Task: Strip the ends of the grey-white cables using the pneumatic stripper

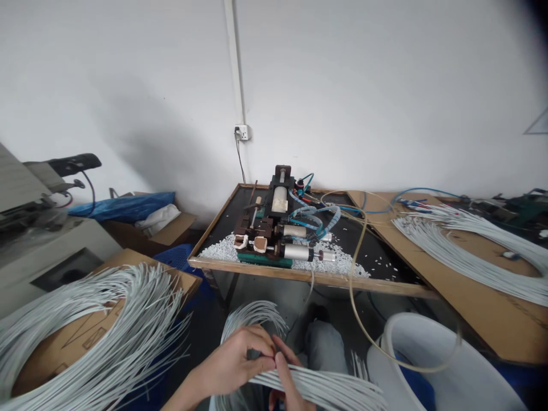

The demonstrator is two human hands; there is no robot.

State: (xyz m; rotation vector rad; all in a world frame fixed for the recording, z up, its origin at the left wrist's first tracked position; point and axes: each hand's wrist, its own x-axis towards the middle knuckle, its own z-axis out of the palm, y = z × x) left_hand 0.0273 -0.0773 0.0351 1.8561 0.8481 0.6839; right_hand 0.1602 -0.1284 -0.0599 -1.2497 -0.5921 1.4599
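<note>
Held a bundle of thin white wires [325, 385] low down, close to the body, likely to keep the ends even. Left hand [233, 365] came in from the lower left, wrist bent a little, knuckles up. Fingers [257, 345] of that hand curled over the top of the bundle and closed on it. Right hand [286, 382] sat just under and beside, mostly hidden by the wires. Only a thumb and a couple of fingers showed, pressed together against the bundle. Both hands touching, pinching the same spot, probably so the wires could not slip apart.

Wires ran out to the right of the fingers and looped up behind them in a curve.

Straight ahead of the fingers, well apart, stood a small machine [278, 228] on a black worktop [377, 257], with little white bits [342, 262] piled around it. Left of the fingers lay a big fan of white wires [107, 319] on a cardboard box [77, 342]. Far right, more wires [466, 251] spread on a brown board [492, 319]. Just right of the fingers, a white tub [428, 365]
</note>
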